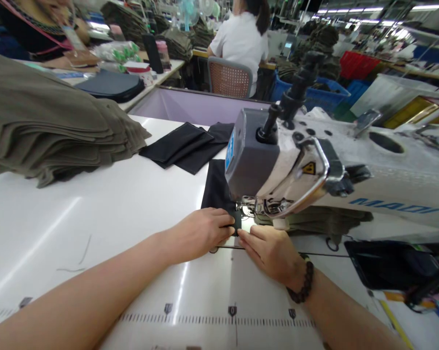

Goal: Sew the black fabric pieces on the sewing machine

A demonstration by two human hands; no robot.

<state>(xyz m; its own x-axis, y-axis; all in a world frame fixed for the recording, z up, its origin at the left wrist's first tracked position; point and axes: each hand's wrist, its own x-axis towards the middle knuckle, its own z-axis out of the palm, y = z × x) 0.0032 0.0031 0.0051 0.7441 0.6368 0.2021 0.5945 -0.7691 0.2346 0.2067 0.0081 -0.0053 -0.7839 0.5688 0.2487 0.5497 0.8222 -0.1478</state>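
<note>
Far left of the machine (pixel 254 160) there's a fat olive stack (pixel 59 129). Closer to the machine, just left of its head, a few loose black pieces (pixel 183 146) overlap on the desk (pixel 95 233). The one that matters is the black cloth (pixel 216 187), lying flat at the machine's left side and partly tucked under its head.

My guess on handling: light, floppy, nothing fragile, with a bit of body since it lies so flat. It'd probably slide easily on that glossy desk, so I'd go for flat pressure near the machine's foot rather than a pinch, which could pucker it.

Left hand (pixel 201 232) is just left of the machine's foot, fingers close together and resting on the cloth's near end. Can't tell if the thumb's gripping underneath. Right hand (pixel 274 250) is in front of the machine, fingers bunched, tips right by the cloth's near right corner. Touching or just beside it? Can't tell, same for any grip.
</note>
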